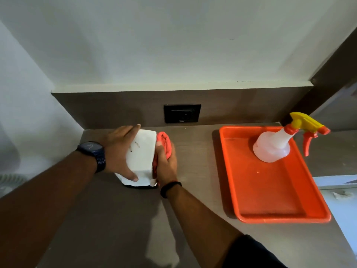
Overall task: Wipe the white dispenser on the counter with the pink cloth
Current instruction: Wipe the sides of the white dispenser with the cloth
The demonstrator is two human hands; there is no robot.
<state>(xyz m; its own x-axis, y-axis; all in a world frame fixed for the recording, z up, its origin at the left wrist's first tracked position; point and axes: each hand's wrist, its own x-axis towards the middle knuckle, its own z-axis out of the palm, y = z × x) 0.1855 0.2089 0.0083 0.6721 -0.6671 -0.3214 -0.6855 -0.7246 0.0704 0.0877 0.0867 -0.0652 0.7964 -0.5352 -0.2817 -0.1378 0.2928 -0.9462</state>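
The white dispenser (143,155) stands on the brown counter (116,219) near the back left corner. It has a dark base and two small brown marks on top. My left hand (117,151) grips its left side, thumb at the front and fingers over the back. My right hand (166,165) presses the bunched pink cloth (165,142) against the dispenser's right side. The cloth shows above my right fingers and in a thin strip along the dispenser's edge.
An orange tray (270,202) lies on the counter to the right, holding a translucent spray bottle (274,144) with a yellow and orange trigger. A black wall socket (182,113) sits in the brown backsplash behind. White walls close the left side.
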